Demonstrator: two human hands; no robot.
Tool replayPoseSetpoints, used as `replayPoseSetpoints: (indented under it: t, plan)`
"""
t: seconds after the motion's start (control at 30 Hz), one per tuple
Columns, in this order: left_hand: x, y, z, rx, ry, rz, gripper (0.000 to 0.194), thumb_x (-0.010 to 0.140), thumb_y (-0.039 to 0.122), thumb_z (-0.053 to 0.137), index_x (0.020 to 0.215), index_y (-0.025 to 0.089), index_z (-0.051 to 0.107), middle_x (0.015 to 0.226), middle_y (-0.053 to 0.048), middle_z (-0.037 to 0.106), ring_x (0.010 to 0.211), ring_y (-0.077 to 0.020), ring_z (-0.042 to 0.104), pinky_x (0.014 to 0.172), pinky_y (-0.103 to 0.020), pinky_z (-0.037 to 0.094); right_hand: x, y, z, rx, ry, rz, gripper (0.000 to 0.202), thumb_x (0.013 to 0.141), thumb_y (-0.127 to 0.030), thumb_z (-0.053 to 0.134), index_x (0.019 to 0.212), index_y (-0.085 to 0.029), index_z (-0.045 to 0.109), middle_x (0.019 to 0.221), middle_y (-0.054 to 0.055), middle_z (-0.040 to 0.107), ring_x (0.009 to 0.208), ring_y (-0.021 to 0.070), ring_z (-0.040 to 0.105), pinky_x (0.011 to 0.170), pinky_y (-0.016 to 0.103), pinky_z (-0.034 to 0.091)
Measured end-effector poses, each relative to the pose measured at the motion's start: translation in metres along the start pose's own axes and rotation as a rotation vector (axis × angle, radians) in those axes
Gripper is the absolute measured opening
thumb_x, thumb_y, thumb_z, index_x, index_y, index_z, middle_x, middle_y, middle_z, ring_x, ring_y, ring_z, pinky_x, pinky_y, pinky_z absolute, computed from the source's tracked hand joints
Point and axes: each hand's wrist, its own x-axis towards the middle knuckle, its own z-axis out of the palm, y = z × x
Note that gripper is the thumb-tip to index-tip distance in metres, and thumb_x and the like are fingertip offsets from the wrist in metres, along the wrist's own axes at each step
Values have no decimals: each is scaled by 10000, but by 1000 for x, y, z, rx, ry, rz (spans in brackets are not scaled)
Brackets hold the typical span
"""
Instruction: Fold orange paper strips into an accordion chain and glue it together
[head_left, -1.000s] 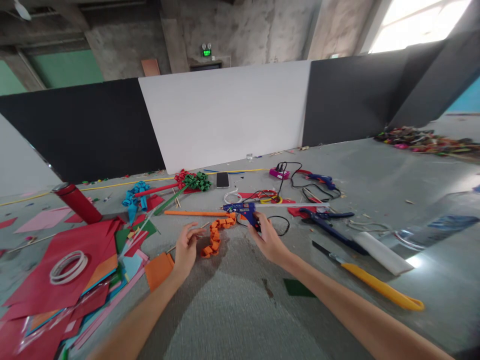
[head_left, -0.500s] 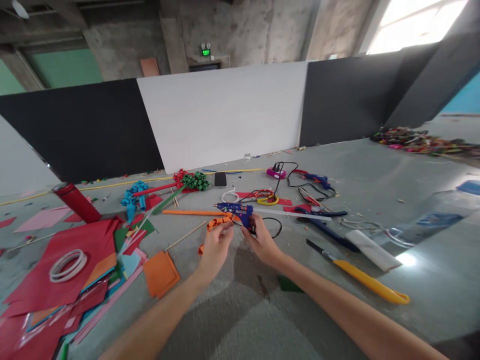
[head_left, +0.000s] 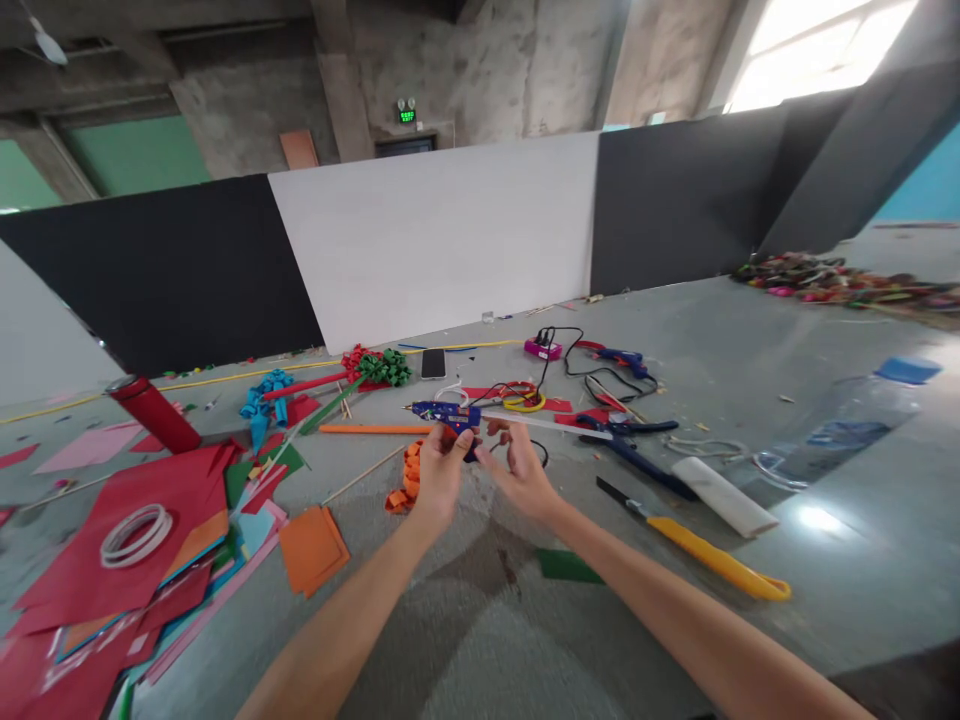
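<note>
My left hand (head_left: 442, 475) is closed around the handle of a blue glue gun (head_left: 442, 411), whose nozzle points left. A long clear glue stick (head_left: 551, 425) sticks out of its back end. Just right of the handle is my right hand (head_left: 521, 470), its fingers bent and apart near the glue stick; whether they touch it is unclear. Curled orange paper (head_left: 405, 480) lies on the floor left of my left hand. Behind it runs an orange stick (head_left: 371, 430).
Red paper sheets (head_left: 82, 540) and a red bottle (head_left: 159, 415) are at left. A yellow knife (head_left: 712, 555), white roll (head_left: 724, 497) and clear bottle (head_left: 840, 430) lie at right. Behind the hands are a phone (head_left: 433, 363) and a pink power block (head_left: 542, 348).
My left hand has moved from the orange paper onto the glue gun's handle. My right hand has let go of the handle and sits behind it. The orange paper now lies on the floor.
</note>
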Motion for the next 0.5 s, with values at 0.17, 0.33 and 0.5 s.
replayPoseSetpoints:
  t: [0.17, 0.33, 0.5]
  plan:
    - [2, 4, 0, -74, -11, -37, 300, 745, 415, 761, 888, 178, 646, 815, -28, 709, 714, -146, 641, 757, -270, 487, 8, -5, -18, 186, 201, 80, 322, 883, -411, 647, 1133, -222, 573, 1010, 74, 623, 852, 204, 608, 749, 335, 519]
    - [-1, 6, 3, -83, -33, -54, 368, 719, 467, 772, 907, 183, 634, 852, -42, 710, 728, -150, 655, 786, -285, 497, 11, -11, -21, 278, 269, 117, 218, 854, -403, 696, 953, -212, 663, 822, 50, 687, 758, 210, 666, 689, 338, 547]
    - [-1, 5, 2, -64, -27, -63, 351, 702, 465, 784, 866, 193, 634, 804, -27, 694, 715, -144, 634, 760, -271, 490, 13, -13, -21, 323, 273, 108, 197, 832, -382, 724, 921, -210, 691, 784, 46, 711, 736, 213, 686, 687, 361, 566]
